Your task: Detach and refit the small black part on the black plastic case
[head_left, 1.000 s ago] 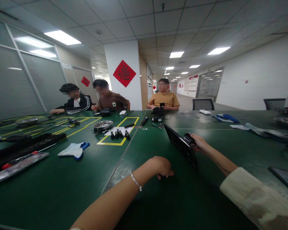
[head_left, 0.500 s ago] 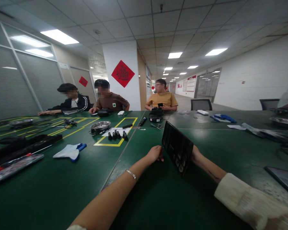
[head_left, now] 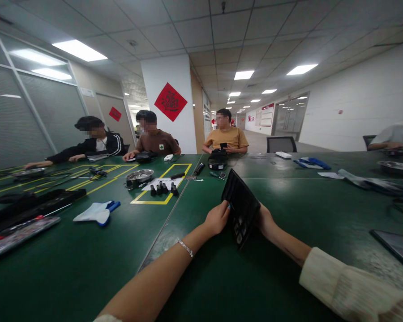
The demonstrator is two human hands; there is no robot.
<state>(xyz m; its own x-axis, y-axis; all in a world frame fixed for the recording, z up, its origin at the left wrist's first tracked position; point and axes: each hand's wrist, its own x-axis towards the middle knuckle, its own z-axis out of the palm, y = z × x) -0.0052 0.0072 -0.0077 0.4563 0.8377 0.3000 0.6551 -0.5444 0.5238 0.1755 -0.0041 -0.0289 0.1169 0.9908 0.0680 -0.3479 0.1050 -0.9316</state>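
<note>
A thin black tablet [head_left: 241, 208] with a dark face stands tilted above the green table, a few paler patches near its lower end. My left hand [head_left: 218, 217] is closed at its left edge, fingertips against the face. On the far side, my right hand [head_left: 264, 220] grips the right edge; most of its fingers are hidden behind the tablet.
Several black cylinders [head_left: 163, 188] stand on a white sheet inside yellow tape, near a metal bowl [head_left: 139, 177]. A white-and-blue glove [head_left: 96, 212] lies left. Another tablet [head_left: 398, 250] rests at the right. Several people sit around the table [head_left: 195, 286].
My left hand has moved up to the tablet and taken its left edge. The tablet has shifted slightly left and turned. At the far left, a person's arm now reaches out towards a bowl.
</note>
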